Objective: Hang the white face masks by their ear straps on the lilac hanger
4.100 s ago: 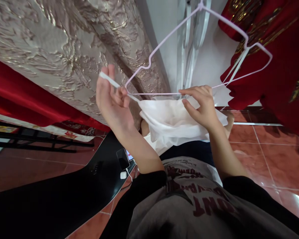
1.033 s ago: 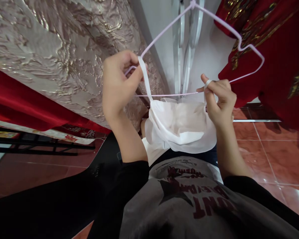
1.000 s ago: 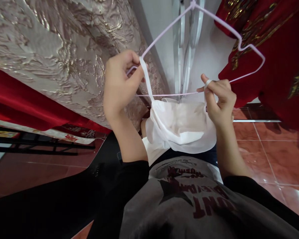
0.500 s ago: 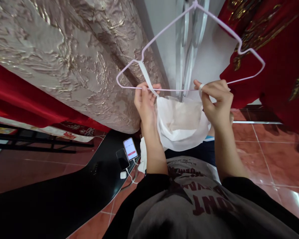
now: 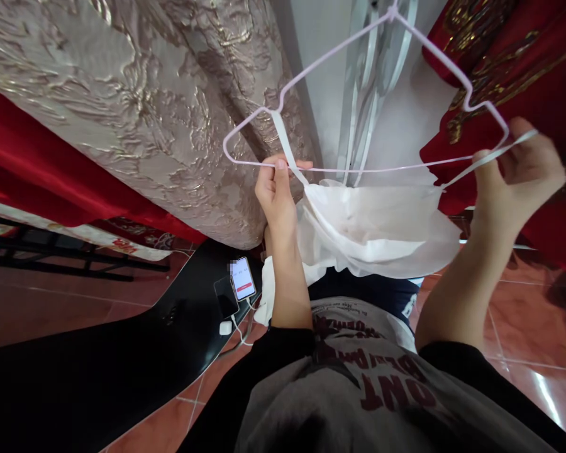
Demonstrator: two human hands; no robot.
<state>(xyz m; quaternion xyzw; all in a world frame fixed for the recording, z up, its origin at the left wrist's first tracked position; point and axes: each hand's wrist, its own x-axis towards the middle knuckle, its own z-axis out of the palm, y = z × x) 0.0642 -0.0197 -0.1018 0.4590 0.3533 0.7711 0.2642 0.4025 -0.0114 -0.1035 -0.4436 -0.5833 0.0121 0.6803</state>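
Note:
A pale lilac clothes hanger (image 5: 434, 53) spans the upper middle of the view. My left hand (image 5: 277, 195) is closed on the left part of its bottom bar. One white strap (image 5: 285, 141) of a sheer white garment (image 5: 372, 229) loops over the hanger's left notch and runs down beside my left fingers. Out at the hanger's right end, my right hand (image 5: 523, 179) pinches the other strap, pulled taut from the garment's top right corner. That strap is off the hanger's right notch. The garment hangs below the bar, in front of my lap.
Embossed beige-gold fabric (image 5: 136, 113) hangs close on the left, red fabric with gold decoration (image 5: 476, 75) on the right. Two phones (image 5: 243, 278) with cables and a small white case (image 5: 225, 328) lie on a black bench (image 5: 99, 371). The floor (image 5: 538, 314) has reddish tiles.
My right hand has moved right and slightly up, drawing its strap out to the hanger's end. The garment's top is spread wider. My left hand stays on the bar.

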